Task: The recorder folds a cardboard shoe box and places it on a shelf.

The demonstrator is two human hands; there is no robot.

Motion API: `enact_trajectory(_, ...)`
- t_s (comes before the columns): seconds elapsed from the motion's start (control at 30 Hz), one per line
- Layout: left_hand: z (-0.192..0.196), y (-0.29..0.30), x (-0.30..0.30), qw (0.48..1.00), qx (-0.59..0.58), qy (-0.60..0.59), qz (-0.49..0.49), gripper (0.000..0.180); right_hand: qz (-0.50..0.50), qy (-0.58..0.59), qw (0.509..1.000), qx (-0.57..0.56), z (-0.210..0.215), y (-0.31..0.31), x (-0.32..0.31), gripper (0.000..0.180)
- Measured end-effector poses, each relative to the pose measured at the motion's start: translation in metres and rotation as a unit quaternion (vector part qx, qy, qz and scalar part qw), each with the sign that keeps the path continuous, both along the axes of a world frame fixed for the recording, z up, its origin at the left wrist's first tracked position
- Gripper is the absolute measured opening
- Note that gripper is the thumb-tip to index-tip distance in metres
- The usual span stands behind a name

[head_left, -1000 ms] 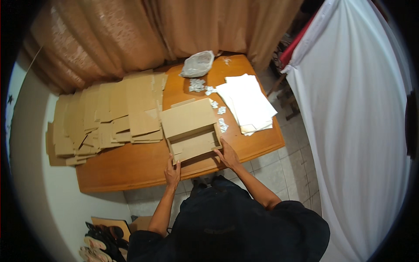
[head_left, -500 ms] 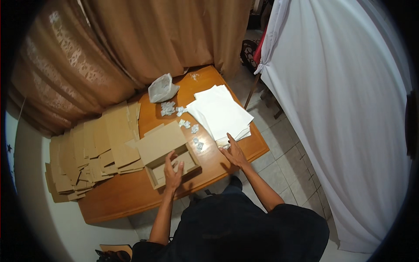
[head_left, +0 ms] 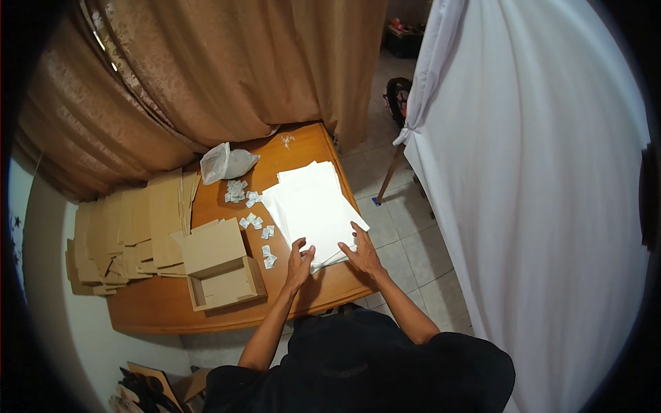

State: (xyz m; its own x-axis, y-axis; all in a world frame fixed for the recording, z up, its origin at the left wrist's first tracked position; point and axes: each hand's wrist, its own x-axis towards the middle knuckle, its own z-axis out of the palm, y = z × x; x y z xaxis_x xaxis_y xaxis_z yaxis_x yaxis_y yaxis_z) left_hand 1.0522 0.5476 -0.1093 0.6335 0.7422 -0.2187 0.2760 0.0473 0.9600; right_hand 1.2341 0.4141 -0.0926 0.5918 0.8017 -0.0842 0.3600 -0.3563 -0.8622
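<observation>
A stack of loose white paper sheets [head_left: 310,199] lies slightly fanned on the right part of the wooden table. My left hand [head_left: 299,267] is at the near left corner of the stack, its thumb and fingers apart. Over the near right side of the sheets is my right hand [head_left: 363,259], thumb and fingers spread. Neither hand visibly grips a sheet; whether the fingertips touch the paper is hard to tell. Left of my left hand stands a small cardboard box [head_left: 227,286] with its lid raised, and nothing shows inside.
Flattened cardboard pieces [head_left: 131,234] are piled on the left of the wooden table [head_left: 165,310]. Several small white packets [head_left: 235,191] lie between box and paper, near a translucent plastic bag [head_left: 231,163]. A brown curtain [head_left: 227,69] hangs behind, a white cloth [head_left: 537,172] to the right.
My left hand has moved from over the open box to the near left corner of the paper. My right hand stays by the paper's near side. The view has shifted.
</observation>
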Motion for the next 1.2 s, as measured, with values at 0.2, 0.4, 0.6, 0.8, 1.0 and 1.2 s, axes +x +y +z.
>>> enact_trajectory(0.2, -0.014, 0.004, 0.027, 0.998, 0.015, 0.039, 0.055, 0.067, 0.054, -0.023, 0.998, -0.008, -0.012, 0.024, 0.041, 0.08)
enact_trajectory(0.4, -0.038, 0.025, 0.042, 0.992, 0.025, 0.054, 0.108, 0.067, 0.086, -0.025, 0.995, -0.044, -0.024, 0.052, 0.061, 0.078)
enact_trajectory(0.6, -0.067, 0.037, 0.049, 0.977, 0.119, 0.117, 0.135, 0.062, 0.096, -0.09, 0.989, -0.068, -0.052, 0.069, 0.079, 0.075)
enact_trajectory(0.8, -0.07, 0.04, 0.055, 0.953, 0.172, 0.233, 0.09, 0.062, 0.032, -0.123, 0.976, -0.175, -0.068, 0.08, 0.09, 0.069)
enact_trajectory(1.0, -0.054, 0.045, 0.073, 0.974, 0.034, 0.194, 0.114, 0.06, -0.037, -0.13, 0.983, -0.127, -0.08, 0.086, 0.093, 0.052)
enact_trajectory(1.2, -0.078, 0.045, 0.069, 0.974, 0.098, 0.186, 0.082, 0.059, -0.041, -0.054, 0.998, 0.006, -0.068, 0.098, 0.092, 0.027)
